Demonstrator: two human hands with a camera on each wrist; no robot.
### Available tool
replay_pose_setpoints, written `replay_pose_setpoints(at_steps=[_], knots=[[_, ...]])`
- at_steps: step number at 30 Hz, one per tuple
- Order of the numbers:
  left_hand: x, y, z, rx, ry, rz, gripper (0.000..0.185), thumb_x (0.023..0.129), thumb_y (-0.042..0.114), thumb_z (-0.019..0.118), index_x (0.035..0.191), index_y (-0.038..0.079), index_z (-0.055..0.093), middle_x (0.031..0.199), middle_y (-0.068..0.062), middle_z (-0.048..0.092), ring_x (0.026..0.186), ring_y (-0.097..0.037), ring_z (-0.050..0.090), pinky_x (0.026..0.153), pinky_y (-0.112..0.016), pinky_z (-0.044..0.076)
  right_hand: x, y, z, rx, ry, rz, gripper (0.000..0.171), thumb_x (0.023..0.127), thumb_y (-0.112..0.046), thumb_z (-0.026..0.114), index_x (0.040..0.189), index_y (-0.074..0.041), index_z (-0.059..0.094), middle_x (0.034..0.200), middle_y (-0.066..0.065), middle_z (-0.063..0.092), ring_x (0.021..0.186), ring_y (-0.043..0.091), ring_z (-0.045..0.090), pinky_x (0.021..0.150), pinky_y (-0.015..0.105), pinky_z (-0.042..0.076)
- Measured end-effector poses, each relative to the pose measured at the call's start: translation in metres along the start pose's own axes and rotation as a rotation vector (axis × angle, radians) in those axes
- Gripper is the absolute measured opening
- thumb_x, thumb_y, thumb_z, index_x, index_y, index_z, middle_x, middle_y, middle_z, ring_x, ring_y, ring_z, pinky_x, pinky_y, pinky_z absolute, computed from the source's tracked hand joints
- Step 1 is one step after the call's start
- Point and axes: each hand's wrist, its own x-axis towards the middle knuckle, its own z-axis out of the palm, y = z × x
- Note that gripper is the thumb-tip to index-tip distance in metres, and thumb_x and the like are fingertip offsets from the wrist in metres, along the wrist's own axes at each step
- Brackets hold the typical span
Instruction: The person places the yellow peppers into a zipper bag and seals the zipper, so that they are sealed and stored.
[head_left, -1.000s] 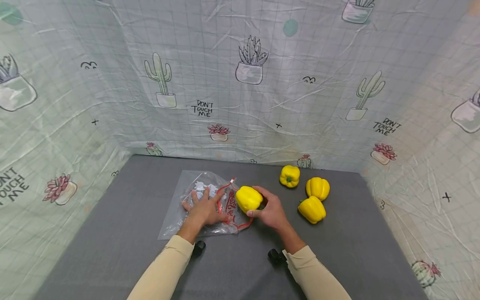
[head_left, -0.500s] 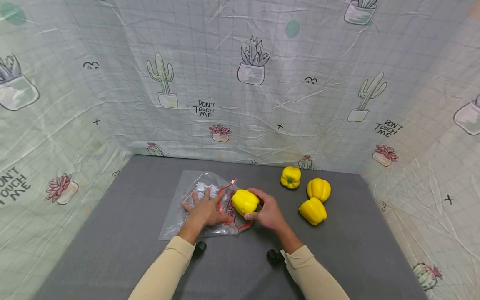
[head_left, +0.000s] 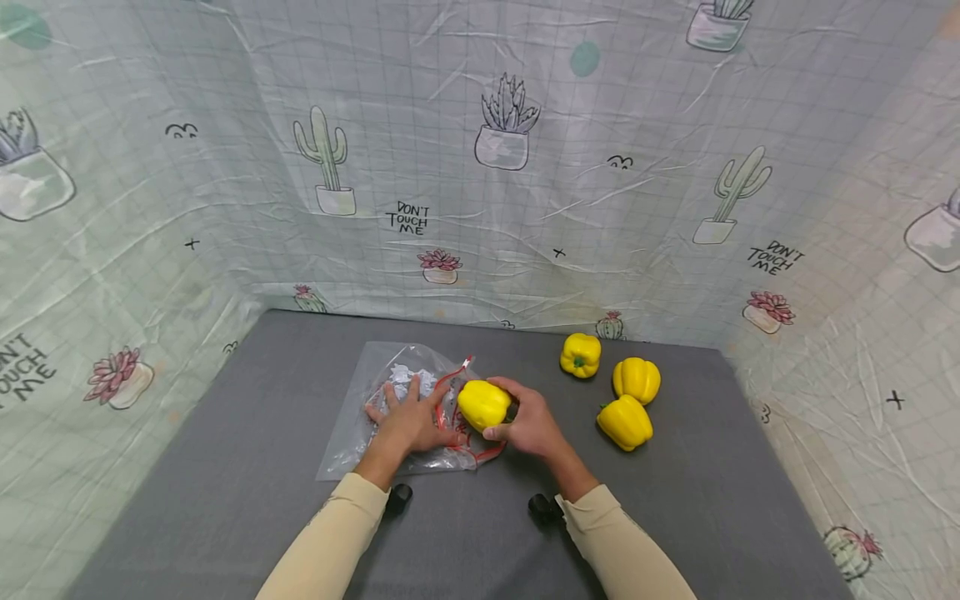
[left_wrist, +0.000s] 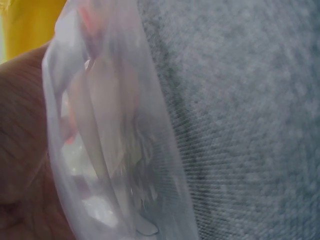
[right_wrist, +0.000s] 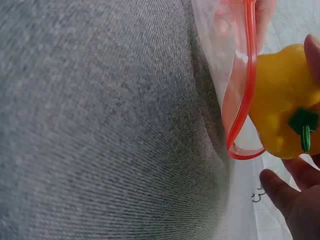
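A clear plastic zip bag (head_left: 347,433) with a red zip strip and red lettering lies on the grey table. My left hand (head_left: 408,423) rests on it with spread fingers. In the left wrist view, the bag's clear film (left_wrist: 125,150) stands up beside the palm. My right hand (head_left: 528,423) grips a yellow bell pepper (head_left: 482,405) at the bag's red-edged end, thumb nearer me. The right wrist view shows the pepper (right_wrist: 280,100), green stem towards the camera, close against the bag's gaping red rim (right_wrist: 245,107). Whether any part is inside I cannot tell.
Three more yellow bell peppers sit to the right: one at the back (head_left: 581,356), one further right (head_left: 637,380), and a nearer one (head_left: 626,422) against it. Patterned cloth (head_left: 525,208) encloses the table's back and sides.
My right hand has carried the yellow bell pepper a little to the left, further over the bag's red-edged end. The left hand and the other peppers have stayed put.
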Motion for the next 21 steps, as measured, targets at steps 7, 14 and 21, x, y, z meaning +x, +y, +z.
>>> replay_pose_setpoints(at_steps=[7,14,21], knots=[[0.001,0.000,-0.001,-0.010,-0.002,0.018,0.104,0.076,0.072,0.078,0.163,0.039,0.032,0.175,-0.022,0.013,0.154,-0.067,0.000,0.106,-0.094,0.004,0.004,0.003,0.002,-0.037,-0.008,-0.032,0.076,0.073,-0.007,0.094,0.142,-0.011,0.062,0.136,0.014,0.069,0.112,0.030,0.064,0.098,0.049,0.052],[-0.002,-0.001,0.000,-0.020,-0.004,0.042,0.105,0.077,0.068,0.080,0.164,0.039,0.029,0.174,-0.022,0.015,0.155,-0.066,0.000,0.105,-0.094,0.003,0.003,0.011,0.005,-0.060,0.006,-0.042,0.076,0.072,-0.006,0.094,0.141,-0.011,0.063,0.133,0.014,0.070,0.110,0.030,0.063,0.098,0.049,0.052],[-0.002,-0.001,0.000,-0.031,-0.003,0.061,0.104,0.078,0.066,0.079,0.164,0.039,0.029,0.174,-0.022,0.016,0.154,-0.066,-0.001,0.105,-0.095,0.002,0.004,0.012,0.004,-0.052,0.013,-0.031,0.075,0.072,-0.006,0.094,0.140,-0.011,0.063,0.132,0.015,0.070,0.111,0.030,0.064,0.098,0.049,0.052]])
